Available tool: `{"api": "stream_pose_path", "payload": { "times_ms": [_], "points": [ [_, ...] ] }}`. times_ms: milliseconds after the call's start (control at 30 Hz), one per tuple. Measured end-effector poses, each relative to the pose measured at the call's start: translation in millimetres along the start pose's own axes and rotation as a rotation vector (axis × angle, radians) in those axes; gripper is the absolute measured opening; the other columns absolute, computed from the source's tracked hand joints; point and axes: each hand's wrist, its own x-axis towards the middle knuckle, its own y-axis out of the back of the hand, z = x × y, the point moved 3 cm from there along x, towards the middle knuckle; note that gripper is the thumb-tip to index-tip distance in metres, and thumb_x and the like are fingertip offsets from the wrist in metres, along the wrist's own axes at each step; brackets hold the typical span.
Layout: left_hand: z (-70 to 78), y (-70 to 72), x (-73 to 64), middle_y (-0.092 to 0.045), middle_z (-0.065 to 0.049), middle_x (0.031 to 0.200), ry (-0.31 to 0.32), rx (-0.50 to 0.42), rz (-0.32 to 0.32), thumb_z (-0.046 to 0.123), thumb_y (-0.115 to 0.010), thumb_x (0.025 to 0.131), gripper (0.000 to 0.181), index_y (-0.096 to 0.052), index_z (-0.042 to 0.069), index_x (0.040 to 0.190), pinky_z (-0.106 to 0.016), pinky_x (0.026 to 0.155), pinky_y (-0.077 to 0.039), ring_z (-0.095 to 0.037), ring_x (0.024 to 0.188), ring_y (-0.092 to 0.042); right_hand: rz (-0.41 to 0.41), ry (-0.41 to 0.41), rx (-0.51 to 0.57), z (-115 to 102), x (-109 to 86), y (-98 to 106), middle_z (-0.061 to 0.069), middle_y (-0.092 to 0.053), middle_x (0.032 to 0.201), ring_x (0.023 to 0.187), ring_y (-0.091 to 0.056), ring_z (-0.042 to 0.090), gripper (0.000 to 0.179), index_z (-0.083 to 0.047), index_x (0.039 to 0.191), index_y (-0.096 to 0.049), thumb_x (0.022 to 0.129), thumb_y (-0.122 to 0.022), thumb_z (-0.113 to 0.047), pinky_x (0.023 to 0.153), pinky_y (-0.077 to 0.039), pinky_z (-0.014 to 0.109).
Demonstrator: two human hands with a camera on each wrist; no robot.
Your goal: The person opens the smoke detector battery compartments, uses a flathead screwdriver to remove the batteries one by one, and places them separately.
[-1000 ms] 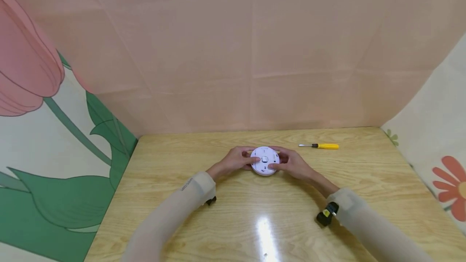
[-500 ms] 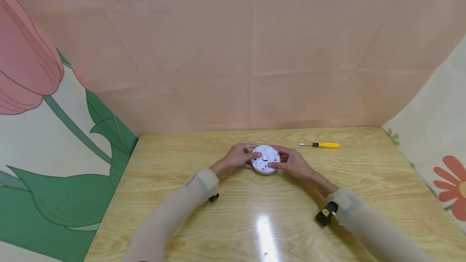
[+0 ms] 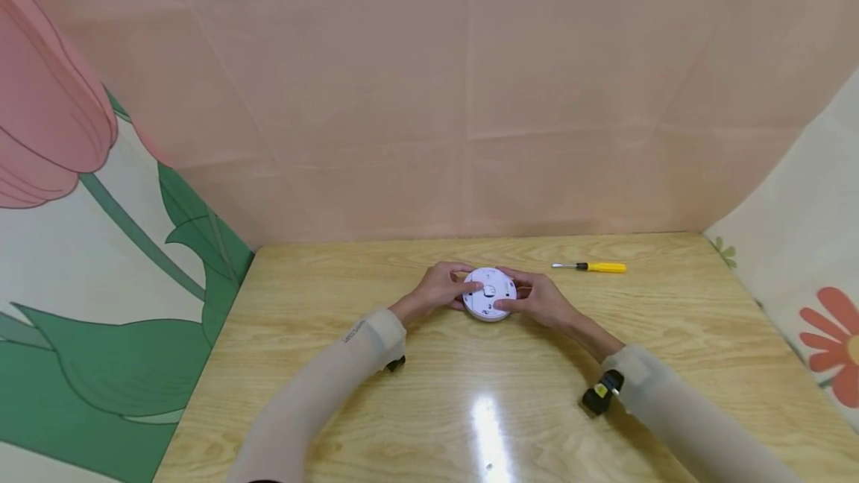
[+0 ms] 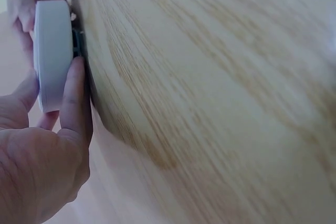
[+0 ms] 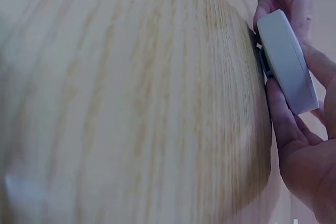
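Note:
A round white device [image 3: 486, 305], looking like a smoke detector, is held between both hands near the middle of the table. Its upper face carries small dark markings and a central recess. The left hand [image 3: 438, 286] grips its left side, thumb on top near the recess. From the right, the right hand [image 3: 543, 302] grips the rim with its thumb on the lower right of the face. In the left wrist view the white side wall [image 4: 55, 51] shows, with fingertips under it by a dark part. The right wrist view shows the same casing [image 5: 289, 66] edge-on.
A screwdriver [image 3: 600, 267] with a yellow handle lies behind and right of the hands, its tip pointing left. The wooden table [image 3: 376, 423] ends at a pink cloth backdrop [image 3: 376, 133]. Flower-printed cloth stands at both sides.
The left thumb has slid slightly up and inward on the device's face, and the left forearm has shifted a little right and forward. The right hand and device hardly move.

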Motion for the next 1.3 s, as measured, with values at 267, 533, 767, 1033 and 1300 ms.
{"api": "stream_pose_path", "payload": {
  "times_ms": [267,533,767,1033,1300],
  "points": [
    [2.4,-0.5,-2.9,-0.068,-0.009,0.092,-0.019,-0.007,0.002,0.015,-0.082,0.095,0.041,-0.073,0.010,0.134,-0.036,0.064,-0.065,-0.016,0.064,-0.069,-0.007,-0.001,0.009,-0.2,2.0,1.5,0.024,-0.055,0.152,0.114,-0.071,0.033,0.076,-0.001,0.154,-0.052,0.090,-0.088,-0.021,0.087,-0.061,0.024],
    [1.9,1.7,-2.7,-0.063,-0.008,0.089,-0.020,-0.045,-0.024,0.008,-0.083,0.093,0.043,-0.072,0.006,0.134,-0.036,0.066,-0.066,-0.016,0.065,-0.068,-0.020,-0.011,0.033,-0.2,3.6,3.7,0.025,-0.060,0.146,0.115,-0.072,0.033,0.073,-0.001,0.152,-0.054,0.090,-0.087,-0.019,0.087,-0.061,0.026],
    [-1.7,2.3,-1.8,-0.060,-0.008,0.091,0.000,-0.040,-0.022,0.006,-0.083,0.092,0.047,-0.070,0.005,0.137,-0.035,0.067,-0.066,-0.017,0.068,-0.068,-0.064,-0.046,0.136,1.0,3.6,3.7,0.032,-0.061,0.142,0.109,-0.074,0.030,0.070,0.003,0.153,-0.050,0.093,-0.083,-0.014,0.085,-0.064,0.034],
    [0.4,2.6,-2.3,-0.060,-0.008,0.089,0.002,-0.042,-0.032,0.006,-0.084,0.091,0.048,-0.070,0.004,0.137,-0.035,0.068,-0.066,-0.018,0.067,-0.068,-0.101,-0.050,0.179,1.8,5.1,5.2,0.035,-0.061,0.140,0.103,-0.075,0.023,0.067,0.004,0.155,-0.048,0.097,-0.079,-0.010,0.083,-0.065,0.038],
    [3.6,2.3,-4.1,-0.061,-0.008,0.092,-0.007,-0.008,-0.049,0.009,-0.083,0.093,0.048,-0.070,0.006,0.138,-0.039,0.073,-0.066,-0.018,0.070,-0.067,-0.066,0.001,0.014,-2.8,3.7,8.1,0.024,-0.068,0.137,0.107,-0.072,0.024,0.065,-0.002,0.151,-0.056,0.095,-0.082,-0.022,0.085,-0.061,0.026]
  ]
}}
